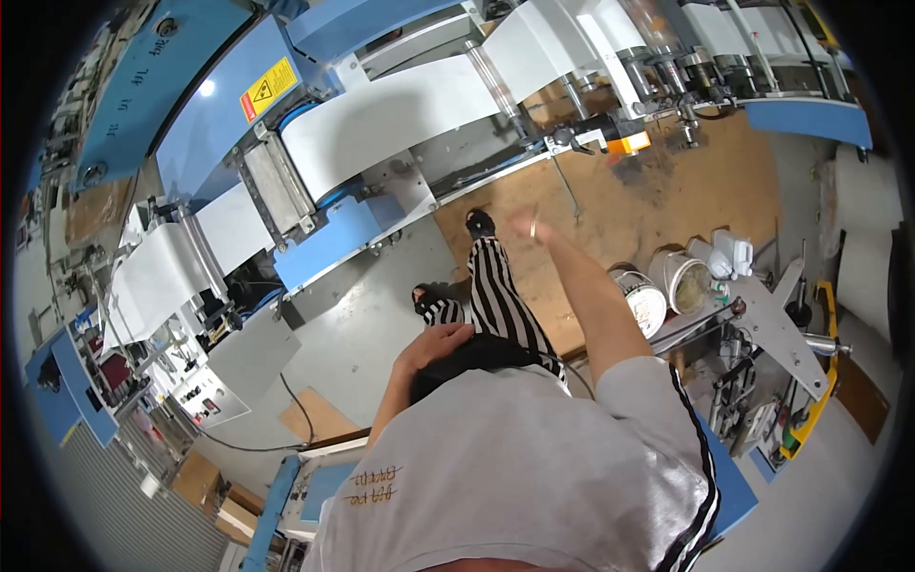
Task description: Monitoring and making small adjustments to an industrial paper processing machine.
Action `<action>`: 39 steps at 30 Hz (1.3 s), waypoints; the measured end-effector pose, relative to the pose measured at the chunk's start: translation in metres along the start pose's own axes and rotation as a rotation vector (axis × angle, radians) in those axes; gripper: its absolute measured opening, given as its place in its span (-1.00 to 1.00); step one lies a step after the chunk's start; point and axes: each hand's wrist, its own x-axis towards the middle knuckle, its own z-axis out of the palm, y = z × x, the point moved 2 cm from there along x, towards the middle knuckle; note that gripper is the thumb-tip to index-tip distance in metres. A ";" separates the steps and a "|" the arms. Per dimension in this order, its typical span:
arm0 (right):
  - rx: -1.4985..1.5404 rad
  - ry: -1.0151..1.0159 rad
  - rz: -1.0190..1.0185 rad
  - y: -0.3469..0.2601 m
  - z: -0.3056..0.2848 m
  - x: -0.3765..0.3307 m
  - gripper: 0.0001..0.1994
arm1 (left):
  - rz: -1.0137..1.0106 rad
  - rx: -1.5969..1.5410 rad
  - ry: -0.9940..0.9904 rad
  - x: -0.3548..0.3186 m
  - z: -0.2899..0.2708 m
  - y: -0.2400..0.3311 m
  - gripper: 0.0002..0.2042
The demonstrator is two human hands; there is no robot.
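One long blue machine runs across the top of the view, carrying one wide white paper web over its rollers, with one orange part mounted near its right end. Two white buckets stand side by side on the floor at the right, next to a grey metal bracket. The right hand is stretched out at arm's length toward the machine, blurred, fingers loosely spread and empty, over the brown wooden board on the floor. The left hand rests flat and open on the thigh of the striped trousers, holding nothing.
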 end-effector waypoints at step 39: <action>0.529 0.880 -0.141 0.005 -0.217 0.183 -0.52 | -0.195 -0.115 0.141 0.002 -0.009 -0.004 -0.63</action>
